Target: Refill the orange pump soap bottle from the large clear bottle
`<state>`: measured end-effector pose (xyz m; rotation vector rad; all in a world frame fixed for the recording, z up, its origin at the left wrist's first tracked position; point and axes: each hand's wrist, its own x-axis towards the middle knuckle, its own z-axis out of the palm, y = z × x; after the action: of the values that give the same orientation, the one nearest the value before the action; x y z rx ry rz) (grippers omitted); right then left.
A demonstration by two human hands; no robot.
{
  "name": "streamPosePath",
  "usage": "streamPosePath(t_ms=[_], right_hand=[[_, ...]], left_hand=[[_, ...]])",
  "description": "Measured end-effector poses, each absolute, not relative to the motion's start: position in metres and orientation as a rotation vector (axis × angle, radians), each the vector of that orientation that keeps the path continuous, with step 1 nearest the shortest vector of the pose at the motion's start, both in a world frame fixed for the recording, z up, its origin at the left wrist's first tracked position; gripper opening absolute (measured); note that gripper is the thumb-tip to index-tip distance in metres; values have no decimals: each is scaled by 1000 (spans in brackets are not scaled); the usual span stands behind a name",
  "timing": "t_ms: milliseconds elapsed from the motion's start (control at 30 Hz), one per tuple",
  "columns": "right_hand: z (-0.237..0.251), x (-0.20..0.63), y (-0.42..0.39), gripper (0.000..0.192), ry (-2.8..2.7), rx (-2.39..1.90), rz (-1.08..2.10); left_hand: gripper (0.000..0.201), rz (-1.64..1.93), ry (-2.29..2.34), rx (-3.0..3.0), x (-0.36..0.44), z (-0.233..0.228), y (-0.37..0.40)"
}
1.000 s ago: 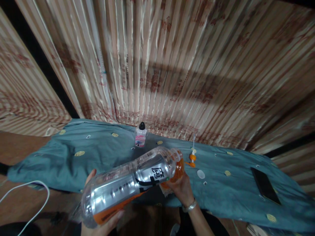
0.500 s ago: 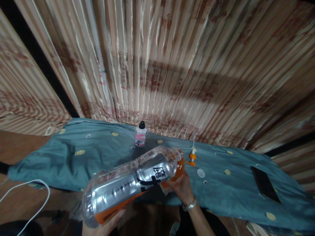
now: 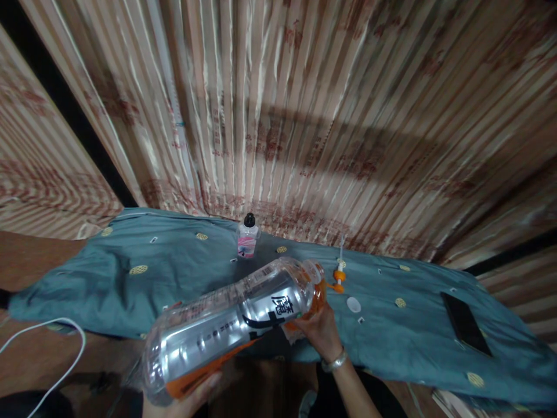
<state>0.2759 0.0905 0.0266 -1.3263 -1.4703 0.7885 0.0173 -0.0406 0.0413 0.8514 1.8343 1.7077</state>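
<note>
Big clear ribbed plastic bottle w/ orange liquid is held tilted above teal cloth. Base is cupped by left hand, fingers curled; neck end is gripped by right hand, fingers wrapped

Count: two bottles, one large bottle near, one small bottle far; one phone right; one white cable left; one white cap.

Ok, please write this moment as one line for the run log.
left hand: under base of big bottle | right hand: at its neck | bottle tilted over blue cloth
</note>
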Motion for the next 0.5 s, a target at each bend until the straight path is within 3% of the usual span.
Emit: streamPosePath(t_ms=[267,500], right_hand=[[23,277,92,42,-1488,-1331,707],[28,275,90,38,-1471,-1331,756]], left_hand=[[104,1687,1831,794,19,41,-41],[102,1673,1852,797,16,38,-41]])
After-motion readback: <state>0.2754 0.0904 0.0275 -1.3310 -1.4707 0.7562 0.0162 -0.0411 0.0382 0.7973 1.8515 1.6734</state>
